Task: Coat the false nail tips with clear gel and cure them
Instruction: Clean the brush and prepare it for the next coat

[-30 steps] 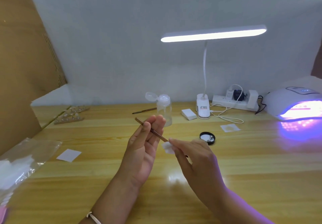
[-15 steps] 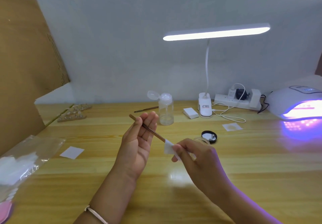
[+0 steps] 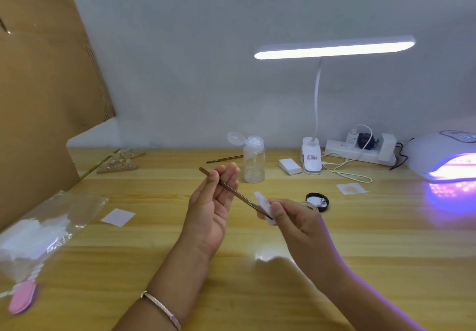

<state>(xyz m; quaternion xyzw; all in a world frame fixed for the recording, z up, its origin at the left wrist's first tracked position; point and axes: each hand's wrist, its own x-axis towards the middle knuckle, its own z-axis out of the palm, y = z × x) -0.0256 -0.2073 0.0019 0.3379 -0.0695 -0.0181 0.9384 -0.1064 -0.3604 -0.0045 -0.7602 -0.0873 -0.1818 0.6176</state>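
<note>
Above tabletop (image 3: 360, 240), your left hand (image 3: 211, 209) pinches light, stiff brush (image 3: 231, 190) by handle; right hand (image 3: 296, 223) squeezes soft wipe (image 3: 262, 202) round its tip.

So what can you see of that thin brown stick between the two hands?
The thin brown stick is slim, straight, maybe a brush handle, slanting down to the right above the wooden table. The left hand pinches its upper part; the right hand pinches a small white pad round its lower tip.
</note>
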